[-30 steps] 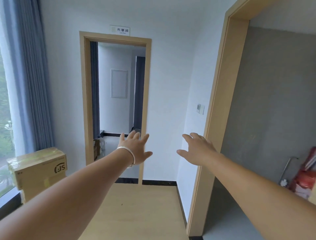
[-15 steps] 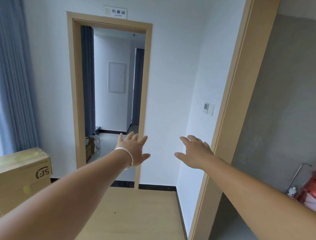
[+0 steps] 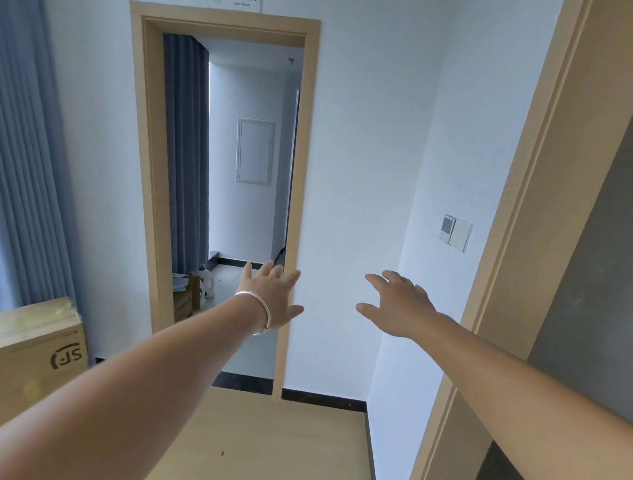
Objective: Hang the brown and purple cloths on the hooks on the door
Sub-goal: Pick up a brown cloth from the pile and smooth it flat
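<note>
White walls (image 3: 359,154) close in a small hallway with a pale wood floor (image 3: 274,442) and a black skirting (image 3: 318,399) along the base of the far wall. At the far left hangs a blue-grey curtain (image 3: 30,154), its pleats running down behind a cardboard box (image 3: 41,356) that bears a black logo on its side. Next comes an open doorway with a light wood frame (image 3: 147,192); a small sign (image 3: 241,4) sits above it, cut off by the top edge. Through the doorway a second curtain (image 3: 186,147) hangs on the left, a white panel (image 3: 255,150) is set in the back wall, and a white jug (image 3: 207,282) stands on the tiled floor beside some low stacked items that are too small to make out.

In front of the doorway's right post the left hand (image 3: 274,298) is stretched forward, fingers spread and straight, holding nothing; a silver bangle (image 3: 255,308) circles the wrist. The right hand (image 3: 399,303) reaches out beside it, well apart from it, also released with its fingers spread and gripping nothing. On the side wall to the right sits a switch plate (image 3: 455,233) with a small grey screen. At the far right stands a second wood frame (image 3: 534,192), with a grey surface (image 3: 589,308) beyond it.

The brown and purple cloths, and the hooks, do not appear anywhere in view.
</note>
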A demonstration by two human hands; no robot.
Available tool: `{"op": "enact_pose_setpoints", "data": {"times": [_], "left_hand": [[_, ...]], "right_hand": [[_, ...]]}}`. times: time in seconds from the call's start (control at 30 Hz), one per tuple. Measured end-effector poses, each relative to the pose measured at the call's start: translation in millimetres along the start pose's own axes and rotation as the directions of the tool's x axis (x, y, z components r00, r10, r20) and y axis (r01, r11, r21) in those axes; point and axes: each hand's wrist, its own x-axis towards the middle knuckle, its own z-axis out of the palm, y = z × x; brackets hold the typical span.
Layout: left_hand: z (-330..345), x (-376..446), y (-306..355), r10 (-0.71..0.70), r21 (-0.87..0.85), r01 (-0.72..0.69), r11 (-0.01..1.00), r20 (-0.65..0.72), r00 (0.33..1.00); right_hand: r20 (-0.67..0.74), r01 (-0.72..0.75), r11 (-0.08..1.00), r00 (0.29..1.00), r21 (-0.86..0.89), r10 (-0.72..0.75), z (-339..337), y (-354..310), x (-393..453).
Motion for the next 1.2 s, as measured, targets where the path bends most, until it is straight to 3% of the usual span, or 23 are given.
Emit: {"op": "enact_pose_setpoints", "data": {"times": [0.37,0.7,0.9,1.2], "left_hand": [[58.1,182.2,-19.5,0.022,-0.013,-0.022,1.000,-0.017,1.000],[108.7,338.5,-87.5,-0.019,-0.069,0.016,0.997,-0.042,0.999],[141.8,369.2,-149.3,-0.088,-0.039,0.089,0.995,0.013,0.996],[198.3,371.1,-288.1,-0.407,0.031,0.406,0.913,0.080,0.910]], "right_hand": [[0.003,-0.021,1.000,1.000,-0.014,0.021,44.0,32.1,176.4],[0.007,-0.015,0.997,1.000,-0.070,0.015,65.6,16.8,349.5],[0.048,0.090,0.995,0.995,-0.043,-0.088,92.6,-30.4,430.5],[0.035,0.427,0.902,0.903,0.060,-0.429,145.4,-176.8,560.1]]}}
